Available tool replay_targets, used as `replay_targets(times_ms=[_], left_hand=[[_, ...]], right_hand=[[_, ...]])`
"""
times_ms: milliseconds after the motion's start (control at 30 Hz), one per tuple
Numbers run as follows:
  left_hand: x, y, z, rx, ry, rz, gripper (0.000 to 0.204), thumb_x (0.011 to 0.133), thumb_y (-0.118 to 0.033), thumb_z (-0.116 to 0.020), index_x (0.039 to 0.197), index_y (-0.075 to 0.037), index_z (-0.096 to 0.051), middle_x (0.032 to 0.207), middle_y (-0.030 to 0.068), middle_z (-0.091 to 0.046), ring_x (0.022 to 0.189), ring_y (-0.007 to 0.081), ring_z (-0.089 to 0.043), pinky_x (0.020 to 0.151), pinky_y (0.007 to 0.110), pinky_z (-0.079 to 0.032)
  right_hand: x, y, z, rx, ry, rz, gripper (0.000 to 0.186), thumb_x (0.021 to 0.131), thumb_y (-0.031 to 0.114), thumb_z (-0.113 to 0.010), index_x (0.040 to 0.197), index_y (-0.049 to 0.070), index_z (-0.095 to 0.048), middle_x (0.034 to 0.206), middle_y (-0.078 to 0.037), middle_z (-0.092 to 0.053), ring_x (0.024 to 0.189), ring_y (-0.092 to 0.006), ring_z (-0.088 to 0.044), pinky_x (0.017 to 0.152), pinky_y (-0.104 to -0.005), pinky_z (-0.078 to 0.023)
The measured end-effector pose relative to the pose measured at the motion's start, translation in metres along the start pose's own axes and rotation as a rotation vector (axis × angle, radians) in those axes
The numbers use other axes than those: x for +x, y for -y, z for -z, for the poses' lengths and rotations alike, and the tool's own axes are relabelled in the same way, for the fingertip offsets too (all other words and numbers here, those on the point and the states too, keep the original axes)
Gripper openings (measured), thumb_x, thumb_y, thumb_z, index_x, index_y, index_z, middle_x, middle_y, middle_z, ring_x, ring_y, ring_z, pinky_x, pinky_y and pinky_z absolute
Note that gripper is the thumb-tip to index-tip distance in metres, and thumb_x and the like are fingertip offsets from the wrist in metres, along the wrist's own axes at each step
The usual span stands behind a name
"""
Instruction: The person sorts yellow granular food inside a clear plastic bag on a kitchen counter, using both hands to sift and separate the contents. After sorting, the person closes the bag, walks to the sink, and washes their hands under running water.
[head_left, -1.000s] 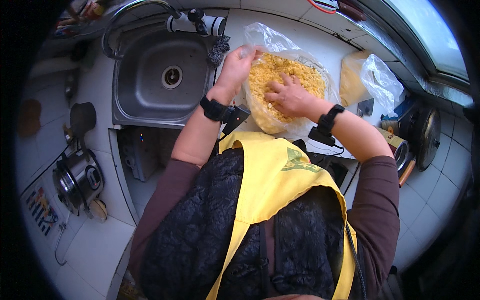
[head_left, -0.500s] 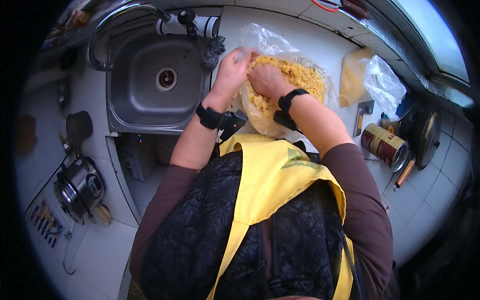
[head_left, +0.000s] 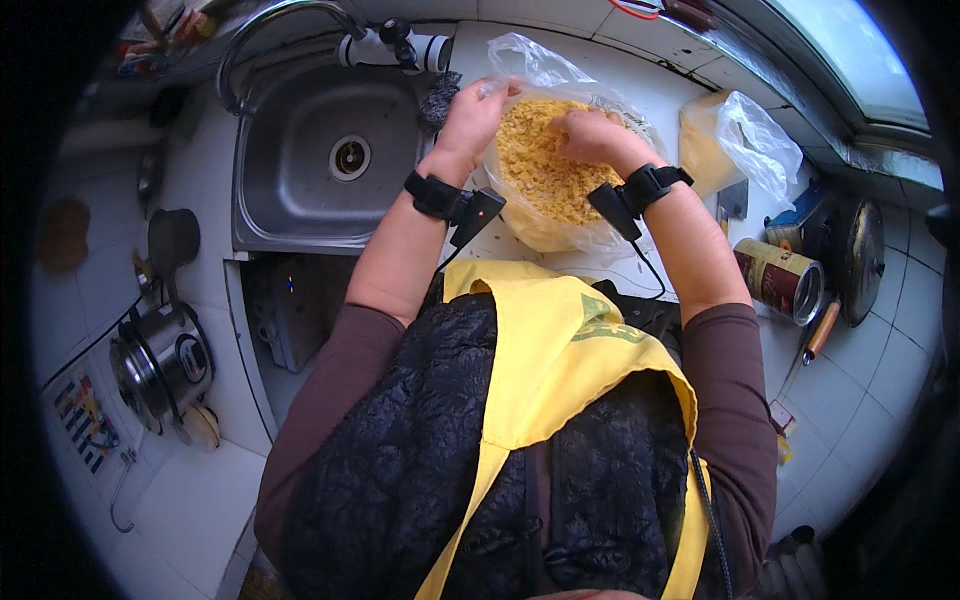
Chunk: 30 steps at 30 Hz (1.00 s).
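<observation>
A clear plastic bag (head_left: 540,235), spread wide at its mouth, lies on the white counter with a yellow crumbly mixture (head_left: 540,165) inside. At the bag's upper left rim, my left hand (head_left: 472,120) pinches the plastic between thumb and fingers. My right hand (head_left: 595,138) is over the right part of the mixture, its fingers curled down into the crumbs; the fingertips are partly hidden. Black bands with small boxes sit on both wrists.
A steel sink (head_left: 330,225) with a tap (head_left: 230,95) lies on the left, a dark scrubber (head_left: 438,100) at its edge. Rightward are another bag of yellow powder (head_left: 703,145), a cleaver (head_left: 734,198), a tin can (head_left: 778,278) and a dark lidded pan (head_left: 860,262).
My right hand has moved rightward across the mixture, away from my left hand, uncovering the left part. My left hand still grips the bag's rim. The view has shifted slightly.
</observation>
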<state>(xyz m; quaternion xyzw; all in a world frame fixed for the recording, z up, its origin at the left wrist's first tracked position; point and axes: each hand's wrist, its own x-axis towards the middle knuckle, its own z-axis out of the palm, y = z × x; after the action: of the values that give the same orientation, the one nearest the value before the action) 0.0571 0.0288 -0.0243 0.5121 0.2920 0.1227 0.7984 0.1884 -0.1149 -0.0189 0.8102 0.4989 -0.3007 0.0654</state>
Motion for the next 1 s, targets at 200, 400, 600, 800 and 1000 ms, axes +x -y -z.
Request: replay_targets(times_ms=[200,400,600,800,1000], left_hand=[[0.001,-0.001,-0.003,-0.140,-0.042,0.039,0.023,0.097,-0.014,-0.049,0.109,0.001,-0.062,0.104,0.0083,-0.066,0.098,0.0179,-0.060,0.090,0.030,-0.045],[0.000,-0.004,-0.002,-0.169,-0.034,0.024,0.023,0.098,-0.015,-0.051,0.108,0.002,-0.062,0.102,0.0087,-0.066,0.094,0.0166,-0.061,0.086,0.029,-0.047],[0.000,-0.004,-0.001,-0.182,-0.056,0.034,0.022,0.098,-0.016,-0.051,0.105,0.002,-0.062,0.100,0.0087,-0.066,0.091,0.0161,-0.061,0.083,0.029,-0.047],[-0.009,-0.009,0.002,-0.094,-0.073,-0.016,0.022,0.097,-0.015,-0.052,0.104,0.002,-0.063,0.098,0.0091,-0.067,0.090,0.0163,-0.062,0.082,0.029,-0.049],[-0.010,-0.012,-0.003,-0.048,-0.072,-0.019,0.022,0.097,-0.020,-0.054,0.108,-0.002,-0.061,0.101,0.0067,-0.065,0.094,0.0159,-0.060,0.082,0.030,-0.048]], right_hand=[[0.029,0.021,-0.006,0.081,-0.092,-0.125,0.054,0.072,0.027,-0.067,0.125,0.020,-0.057,0.117,-0.013,-0.061,0.117,-0.0349,-0.054,0.094,-0.0556,-0.040],[0.039,0.039,-0.025,0.013,-0.246,-0.020,0.051,0.068,0.032,-0.070,0.116,0.017,-0.062,0.116,-0.013,-0.060,0.110,-0.0332,-0.058,0.087,-0.0453,-0.050],[0.054,0.045,-0.023,0.024,0.025,0.128,0.036,0.068,0.029,-0.066,0.101,0.013,-0.070,0.097,-0.015,-0.068,0.092,-0.0320,-0.066,0.078,-0.0408,-0.053],[0.015,0.044,0.000,-0.176,0.183,0.185,0.034,0.072,0.036,-0.062,0.094,0.013,-0.072,0.089,-0.012,-0.070,0.083,-0.0306,-0.067,0.070,-0.0394,-0.054],[-0.042,0.021,-0.005,-0.333,0.062,0.349,0.041,0.075,0.030,-0.061,0.116,0.023,-0.065,0.126,-0.008,-0.053,0.112,-0.0299,-0.051,0.089,-0.0476,-0.041]])
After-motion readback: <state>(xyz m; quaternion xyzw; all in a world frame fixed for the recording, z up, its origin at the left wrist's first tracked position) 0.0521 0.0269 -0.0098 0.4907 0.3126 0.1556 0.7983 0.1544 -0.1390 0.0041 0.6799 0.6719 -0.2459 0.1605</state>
